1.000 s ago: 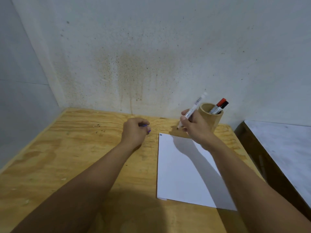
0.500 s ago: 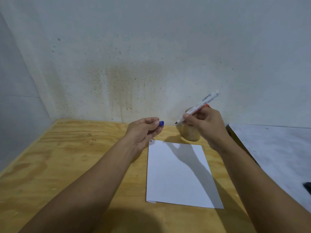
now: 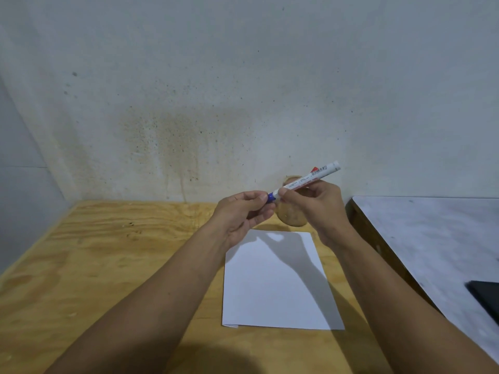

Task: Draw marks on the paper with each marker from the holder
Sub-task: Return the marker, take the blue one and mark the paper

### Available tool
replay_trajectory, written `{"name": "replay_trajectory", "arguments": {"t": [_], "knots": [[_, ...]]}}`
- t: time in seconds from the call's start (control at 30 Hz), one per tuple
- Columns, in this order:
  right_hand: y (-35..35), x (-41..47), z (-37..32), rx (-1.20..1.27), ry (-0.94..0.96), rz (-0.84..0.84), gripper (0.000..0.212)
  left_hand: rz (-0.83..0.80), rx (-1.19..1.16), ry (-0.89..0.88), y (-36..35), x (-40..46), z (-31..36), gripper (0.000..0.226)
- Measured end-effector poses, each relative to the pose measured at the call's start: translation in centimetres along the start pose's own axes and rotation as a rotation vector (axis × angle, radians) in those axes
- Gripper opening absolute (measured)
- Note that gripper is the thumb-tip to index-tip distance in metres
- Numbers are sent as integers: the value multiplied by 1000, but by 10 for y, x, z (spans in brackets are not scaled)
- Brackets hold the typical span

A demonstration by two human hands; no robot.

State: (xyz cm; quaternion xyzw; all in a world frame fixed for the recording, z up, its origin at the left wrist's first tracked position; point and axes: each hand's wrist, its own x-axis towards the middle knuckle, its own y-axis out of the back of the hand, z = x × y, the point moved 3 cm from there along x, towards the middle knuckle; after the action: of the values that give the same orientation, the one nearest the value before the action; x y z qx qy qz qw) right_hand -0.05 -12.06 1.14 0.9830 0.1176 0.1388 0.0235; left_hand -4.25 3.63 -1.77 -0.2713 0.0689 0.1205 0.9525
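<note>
A white sheet of paper lies on the plywood table. Above its far edge my right hand grips a white marker by the barrel, tilted up to the right. My left hand pinches the marker's blue cap, which sits against the marker's tip end. Behind my hands stands the round wooden holder, mostly hidden. A red marker top peeks out behind the white barrel.
A stained wall rises right behind the table. A grey marbled surface adjoins on the right, with a dark flat object at its near edge. A dark gap separates the two surfaces.
My left hand brought the blue cap rightward to the marker's tip, where the two now meet. The camera view tilted and shifted, so the holder is now hidden behind my hands.
</note>
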Motion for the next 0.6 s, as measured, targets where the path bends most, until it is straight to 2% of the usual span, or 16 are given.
{"name": "replay_trajectory", "arguments": {"t": [0.17,0.33,0.43,0.5,0.6], "knots": [[6,3,6,66,-33,13,4,18,24,-27,-11,1,-1,5],[18,14,10,-28,-53,-2,8,26,144,-79,-27,4,0,16],[36,38,8,-157,-71,6,7,128,522,-233,-40,13,1,31],[52,52,-1,-459,-46,-1,14,184,819,-387,-46,20,3,33],[74,65,-17,-821,-13,-8,32,107,1162,-550,-51,31,0,32]]}}
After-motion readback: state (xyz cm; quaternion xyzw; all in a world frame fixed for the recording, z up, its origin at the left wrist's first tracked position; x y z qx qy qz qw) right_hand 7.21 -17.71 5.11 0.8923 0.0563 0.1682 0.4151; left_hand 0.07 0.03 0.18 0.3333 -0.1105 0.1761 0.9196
